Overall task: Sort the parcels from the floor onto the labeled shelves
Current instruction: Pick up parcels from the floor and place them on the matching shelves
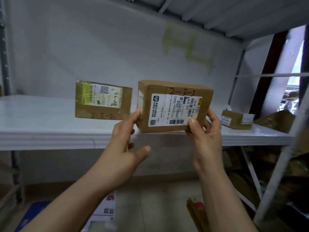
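A brown cardboard parcel [173, 106] with a white shipping label and "2-3-5" handwritten on it stands upright at the front edge of the white shelf [50, 136]. My right hand [205, 131] grips its lower right corner, thumb on the label. My left hand [125, 141] touches its lower left edge with the fingertips, thumb spread away. To its left stands a second brown parcel [102, 100] marked "2-3-2", further back on the shelf.
A flat small box [236, 119] and a crumpled brown package [275, 120] lie at the shelf's right end. A white metal upright [282, 158] crosses on the right. Below on the floor lie a white box [105, 210], a blue item [33, 213] and brown parcels [195, 213].
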